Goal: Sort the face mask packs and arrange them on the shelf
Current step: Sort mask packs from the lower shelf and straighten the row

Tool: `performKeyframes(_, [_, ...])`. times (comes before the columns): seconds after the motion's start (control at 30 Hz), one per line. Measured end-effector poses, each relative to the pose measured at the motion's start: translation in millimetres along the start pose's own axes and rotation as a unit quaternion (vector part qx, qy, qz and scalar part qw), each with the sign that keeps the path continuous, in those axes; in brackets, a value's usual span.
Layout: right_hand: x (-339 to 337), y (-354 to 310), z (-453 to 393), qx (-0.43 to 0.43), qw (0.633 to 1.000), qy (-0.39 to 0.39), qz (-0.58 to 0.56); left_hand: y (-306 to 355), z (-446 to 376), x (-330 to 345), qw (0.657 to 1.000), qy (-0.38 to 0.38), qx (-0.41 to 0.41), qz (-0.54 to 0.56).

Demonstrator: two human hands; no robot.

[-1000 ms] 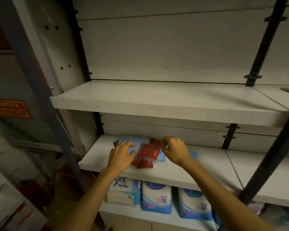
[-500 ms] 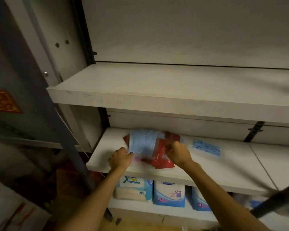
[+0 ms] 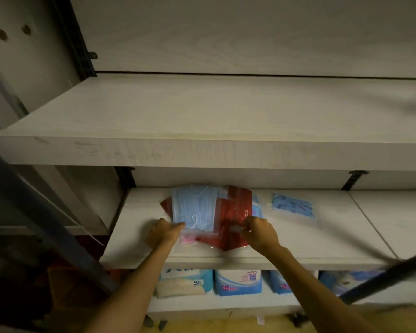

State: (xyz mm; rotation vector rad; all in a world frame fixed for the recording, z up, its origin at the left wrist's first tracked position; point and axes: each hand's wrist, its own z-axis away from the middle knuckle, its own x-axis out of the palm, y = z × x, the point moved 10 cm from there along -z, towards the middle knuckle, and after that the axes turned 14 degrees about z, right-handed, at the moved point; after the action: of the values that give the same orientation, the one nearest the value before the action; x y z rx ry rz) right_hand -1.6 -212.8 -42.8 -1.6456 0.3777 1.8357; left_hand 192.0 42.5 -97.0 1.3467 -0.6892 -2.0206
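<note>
Matt pale wood-grain shelf (image 3: 298,246); glossy clear plastic mask packs (image 3: 231,219).

We cannot read the white lettering on the red packs (image 3: 235,212); it is too small and soft. Our left hand (image 3: 165,233) covers the near corner of the blue mask pack (image 3: 193,209), and our right hand (image 3: 258,233) hides part of the red ones. A pink item (image 3: 188,240) peeks out, too hidden to identify. The bottom edge cuts off both forearms. The dark bar (image 3: 382,277) at lower right is smeared by blur.
</note>
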Motion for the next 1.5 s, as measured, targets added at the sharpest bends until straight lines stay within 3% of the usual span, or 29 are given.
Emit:
performKeyframes(0.13, [10.5,5.6,-6.3,0.017,0.999,-0.022,-0.028,5.3,-10.1,4.7,1.000,0.012,0.014,0.000])
performKeyframes(0.37, [31.0,-2.6,-24.7,0.075,0.993,-0.031,-0.088,11.1,-14.2,-19.6,0.992,0.063,0.057,0.097])
performKeyframes(0.63, [67.6,-15.2,-28.1,0.146,0.959,-0.077,-0.231,-18.6,-27.5,-16.1,0.970,-0.038,-0.081,0.228])
performKeyframes(0.77, [74.9,-14.4,-28.2,0.156,0.946,-0.080,-0.272,-18.3,-22.2,-13.0,0.958,-0.068,-0.079,0.266])
performKeyframes(0.97, [50.2,12.6,-18.3,0.184,0.941,-0.007,-0.283,-15.8,-16.3,-2.7,0.946,-0.101,-0.066,0.301])
performKeyframes(1.1, [46.1,52.3,-7.4,0.220,0.905,-0.010,-0.364,0.7,8.8,6.9,0.928,-0.140,-0.048,0.341])
performKeyframes(1.23, [12.6,65.6,24.8,0.192,0.881,-0.001,-0.433,20.4,43.5,16.9,0.912,-0.186,-0.033,0.365])
performKeyframes(1.5, [-26.2,121.3,91.1,0.164,0.837,0.014,-0.521,59.8,123.2,48.6,0.914,-0.225,0.015,0.337])
